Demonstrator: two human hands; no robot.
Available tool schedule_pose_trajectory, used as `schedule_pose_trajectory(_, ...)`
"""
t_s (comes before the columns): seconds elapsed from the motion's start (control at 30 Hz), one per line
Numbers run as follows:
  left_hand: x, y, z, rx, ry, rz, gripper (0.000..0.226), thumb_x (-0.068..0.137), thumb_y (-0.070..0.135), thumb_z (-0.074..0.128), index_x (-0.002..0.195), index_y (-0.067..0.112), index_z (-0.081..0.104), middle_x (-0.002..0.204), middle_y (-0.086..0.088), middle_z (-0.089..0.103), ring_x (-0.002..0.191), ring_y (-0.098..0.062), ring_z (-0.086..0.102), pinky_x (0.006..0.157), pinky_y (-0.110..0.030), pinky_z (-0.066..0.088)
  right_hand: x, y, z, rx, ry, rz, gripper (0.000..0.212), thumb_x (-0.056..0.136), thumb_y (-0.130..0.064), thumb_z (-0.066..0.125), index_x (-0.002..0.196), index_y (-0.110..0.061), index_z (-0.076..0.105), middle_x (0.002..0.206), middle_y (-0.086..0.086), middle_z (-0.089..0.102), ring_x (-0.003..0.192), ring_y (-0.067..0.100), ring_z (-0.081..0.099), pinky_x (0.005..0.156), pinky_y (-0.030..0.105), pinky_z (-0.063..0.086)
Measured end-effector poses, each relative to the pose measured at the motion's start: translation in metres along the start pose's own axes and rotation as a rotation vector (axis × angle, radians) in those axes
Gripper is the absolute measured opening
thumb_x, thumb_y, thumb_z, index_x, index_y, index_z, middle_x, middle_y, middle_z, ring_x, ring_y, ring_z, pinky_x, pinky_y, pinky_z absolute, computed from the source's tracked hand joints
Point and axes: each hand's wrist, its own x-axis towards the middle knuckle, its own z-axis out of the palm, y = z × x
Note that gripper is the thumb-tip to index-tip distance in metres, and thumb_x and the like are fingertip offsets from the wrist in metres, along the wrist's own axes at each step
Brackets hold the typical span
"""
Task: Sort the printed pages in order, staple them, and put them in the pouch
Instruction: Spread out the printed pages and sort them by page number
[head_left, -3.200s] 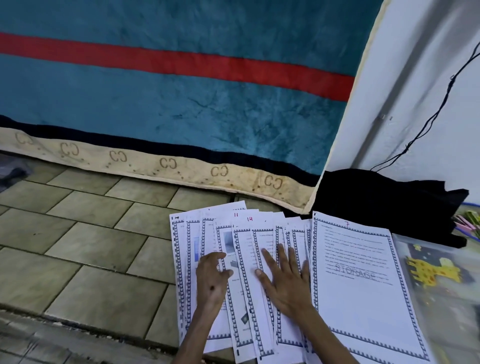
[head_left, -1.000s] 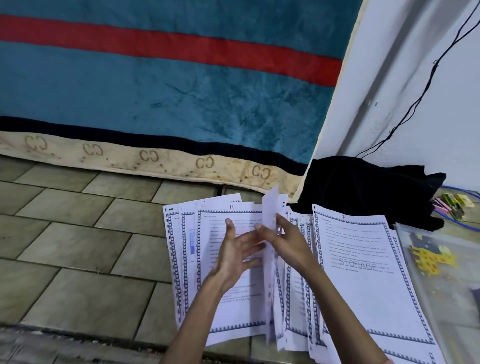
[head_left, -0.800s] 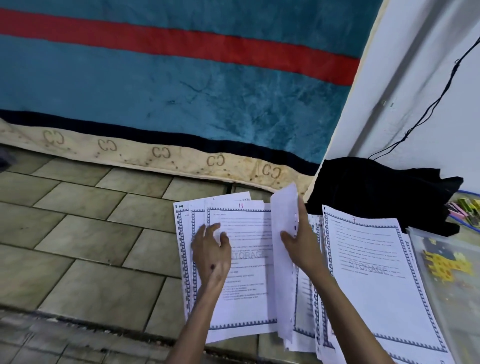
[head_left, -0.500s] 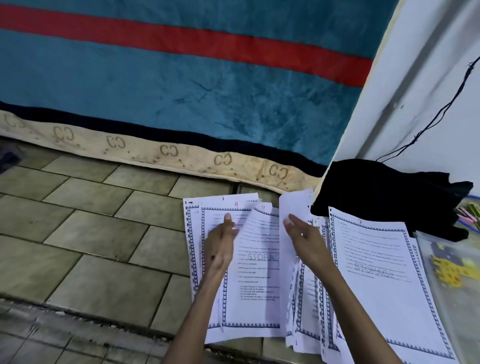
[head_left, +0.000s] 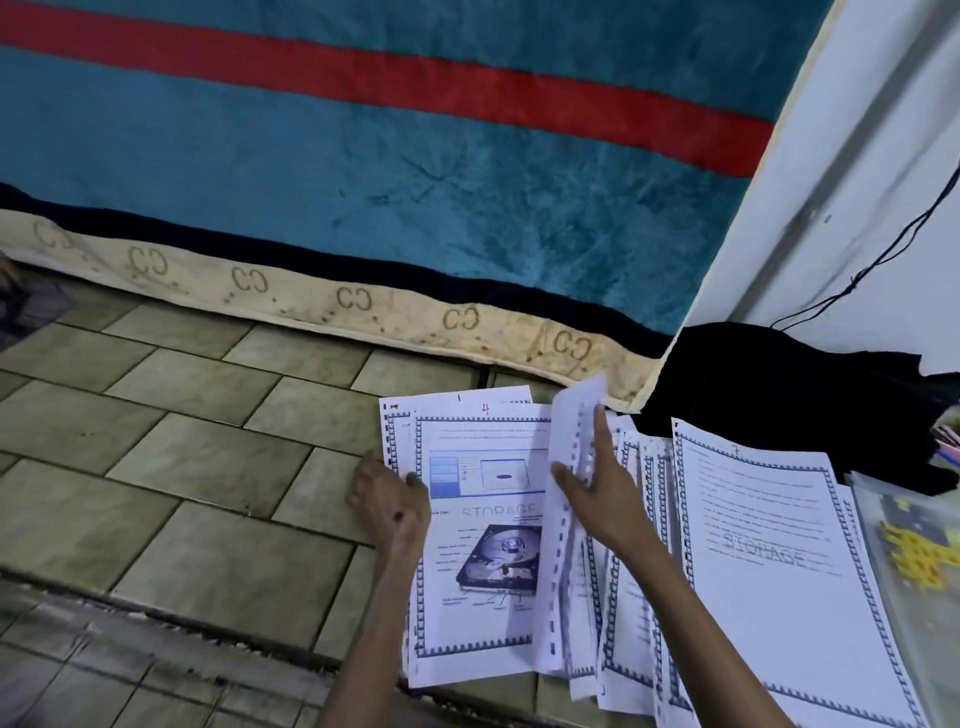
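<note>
While right hand (head_left: 597, 499) lifts pages (head_left: 563, 519), underlying sheets stay hidden.

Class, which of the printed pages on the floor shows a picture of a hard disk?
The page marked 4, on top of the left pile beside the left hand. The page marked 7 on the right shows only text.

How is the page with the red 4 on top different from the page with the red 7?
The page marked 4 shows pictures, a blue screen box and a hard drive photo; the page marked 7 shows only lines of text. The page marked 4 lies on the left pile, with the left hand at its edge; the page marked 7 lies far right, untouched. Both lie flat, with a patterned border and a faint STORAGE watermark.
</note>
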Motion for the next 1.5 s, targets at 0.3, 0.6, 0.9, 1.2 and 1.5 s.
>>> schedule_pose_trajectory(0.3, 0.022, -0.022, -0.013, -0.23, -0.154, -0.06, 0.018, 0.089, 0.015, 0.056, 0.077, 0.008, 0.066, 0.092, -0.017, 0.07, 0.086, -0.026, 0.065, 0.077, -0.028, 0.047, -0.012, 0.002, 0.105, -0.649, -0.314, -0.377, 0.058, 0.09, -0.068, 0.017, 0.142, -0.046, 0.025, 0.152, -0.008, 0.005, 0.144, 0.024, 0.014, 0.115, 0.057, 0.016)
schedule_pose_trajectory(0.6, 0.014, -0.046, -0.037, -0.437, -0.189, -0.143, 0.022, 0.084, 0.013, 0.065, 0.101, -0.002, 0.067, 0.098, -0.021, 0.07, 0.09, -0.032, 0.067, 0.085, -0.046, 0.054, -0.005, 0.015, 0.112, -0.618, -0.248, -0.34, 0.071, 0.075, -0.07, -0.005, 0.143, -0.048, 0.001, 0.146, -0.018, -0.022, 0.137, 0.009, -0.026, 0.11, 0.043, -0.02)
schedule_pose_trajectory(0.9, 0.002, -0.003, -0.082, -0.232, -0.075, -0.013, 0.025, 0.088, 0.006, 0.057, 0.111, -0.003, 0.063, 0.11, -0.019, 0.066, 0.102, -0.034, 0.064, 0.09, -0.043, 0.051, -0.009, 0.01, 0.112, -0.511, -0.275, -0.312, 0.066, 0.076, -0.063, -0.013, 0.14, -0.048, -0.008, 0.155, -0.016, -0.01, 0.141, 0.007, -0.019, 0.114, 0.041, -0.017)
schedule_pose_trajectory(1.2, 0.017, 0.065, -0.166, -0.301, -0.046, 0.284, 0.044, 0.086, 0.039, 0.058, 0.122, 0.013, 0.059, 0.124, -0.012, 0.056, 0.104, -0.023, 0.061, 0.098, -0.034, 0.04, -0.001, -0.014, 0.077, 0.097, -0.336, -0.06, 0.042, 0.102, -0.034, 0.025, 0.133, -0.02, 0.051, 0.152, 0.003, 0.033, 0.146, 0.019, 0.011, 0.116, 0.032, 0.007)
schedule_pose_trajectory(1.5, -0.092, 0.131, -0.067, -0.406, -0.586, 0.435, 0.013, 0.085, 0.014, 0.063, 0.097, 0.017, 0.067, 0.088, 0.003, 0.074, 0.076, -0.016, 0.07, 0.082, -0.04, 0.056, -0.037, 0.001, -0.106, 0.692, 0.018, -0.028, 0.025, 0.087, -0.024, 0.062, 0.111, -0.016, 0.065, 0.105, -0.006, 0.07, 0.097, 0.007, 0.067, 0.084, 0.023, 0.053)
